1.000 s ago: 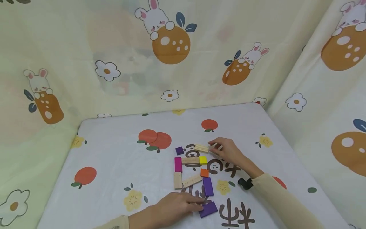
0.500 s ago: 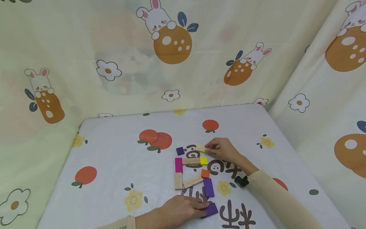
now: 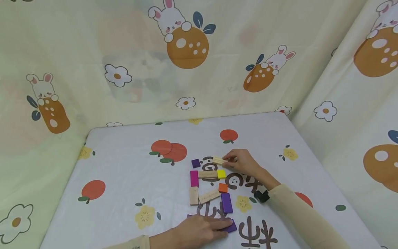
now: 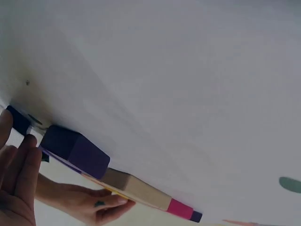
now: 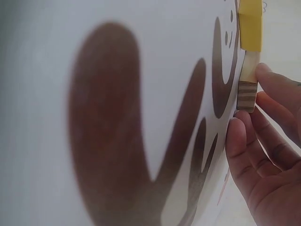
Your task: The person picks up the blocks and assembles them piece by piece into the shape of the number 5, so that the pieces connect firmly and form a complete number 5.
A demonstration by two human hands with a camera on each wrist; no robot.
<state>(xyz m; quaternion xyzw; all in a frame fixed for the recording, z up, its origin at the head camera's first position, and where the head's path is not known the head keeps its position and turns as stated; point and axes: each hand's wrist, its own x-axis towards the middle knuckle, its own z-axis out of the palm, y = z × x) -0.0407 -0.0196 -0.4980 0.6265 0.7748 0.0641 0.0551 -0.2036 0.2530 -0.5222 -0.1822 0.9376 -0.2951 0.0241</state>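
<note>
**Both hands on blocks at opposite ends of the layout**

From the head view I see my right hand (image 3: 244, 162) at the far end of the block group, pinching the end of a plain wooden block (image 3: 219, 160) between fingertips and thumb. The block lies flat on the surface (image 3: 124, 173), with its free end pointing toward a small purple cube (image 3: 195, 163), a short gap between them. In the right wrist view the striped end grain of this wooden block (image 5: 246, 92) sits against my fingertips (image 5: 268, 77), and a yellow block (image 5: 250, 23) shows just beyond it.

My left hand (image 3: 199, 230) lies at the near edge of the group, fingers extended flat and pressing down on a dark purple block (image 3: 230, 227), of which only the right end shows past the fingertips. The fingers are not curled around it.

Between the two hands the remaining blocks lie flat:
- a magenta block (image 3: 194, 178), upright in the view, with a wooden bar (image 3: 207, 174) running from it to the yellow block (image 3: 221, 174);
- a short wooden block (image 3: 193, 195) directly below the magenta one;
- a slanted wooden bar (image 3: 209, 196) rising toward an orange block (image 3: 222, 187);
- a long purple block (image 3: 226, 203) just below the orange one.

The surface carries a white printed cloth with oranges, yellow flowers and dark lettering. A black device (image 3: 262, 196) sits at my right wrist.
</note>
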